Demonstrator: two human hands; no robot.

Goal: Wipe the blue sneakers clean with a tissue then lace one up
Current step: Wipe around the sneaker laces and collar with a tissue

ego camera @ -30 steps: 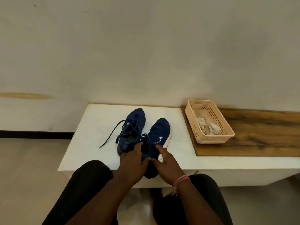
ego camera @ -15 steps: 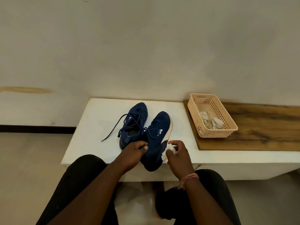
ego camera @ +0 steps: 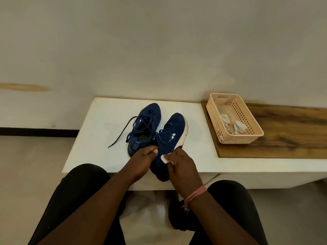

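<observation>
Head view, centre frame: our left hand [ego camera: 141,157] grips the right sneaker [ego camera: 168,144] at its collar on the white bench [ego camera: 99,138]; right hand [ego camera: 180,161] fingers pinch a tissue [ego camera: 165,158] vs. its side. Shoe looks light, soft-knit; hold at collar/heel.

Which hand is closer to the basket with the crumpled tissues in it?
The right hand, wiping the near sneaker with a tissue, is nearer the basket. The left hand grips that sneaker farther away.

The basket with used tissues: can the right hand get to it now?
Probably yes: the basket lies to the right with nothing between, but the right hand holds a tissue against the sneaker.
</observation>
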